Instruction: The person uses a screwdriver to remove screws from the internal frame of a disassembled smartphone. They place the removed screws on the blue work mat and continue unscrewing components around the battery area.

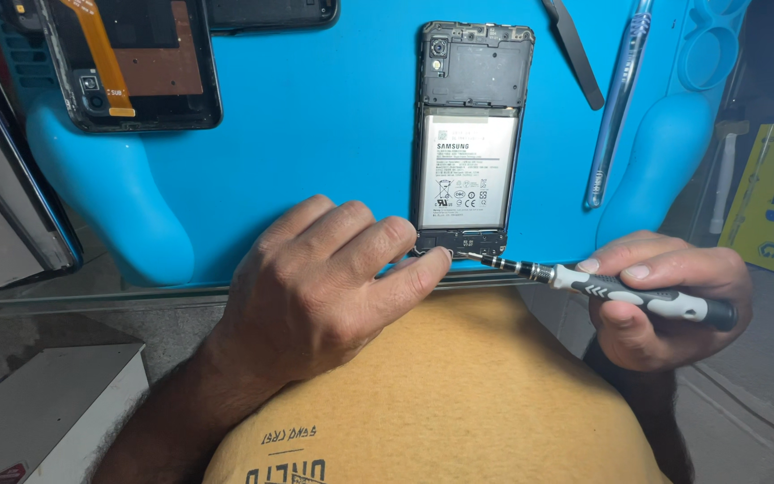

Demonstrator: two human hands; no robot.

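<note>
Fingers [405, 255] of the left hand [315, 287] press the near end of an opened phone [469, 134] while the right hand [665, 300] holds a screwdriver [620, 291] to it.

The smooth blue mat [315, 125] covers the desk, its near edge swelling into rounded lobes. On it the phone lies lengthwise, back removed, a flat pale battery filling its dark frame. The left hand is curled loosely, gripping nothing, fingertips touching the phone's bottom edge. The right hand is closed around the screwdriver's ribbed black-and-grey handle; its thin metal tip meets the phone just beside the left fingertips. A second opened phone [127, 58], a clear blue toothbrush [615, 108] and a slim grey pry tool [575, 54] lie farther back.
</note>
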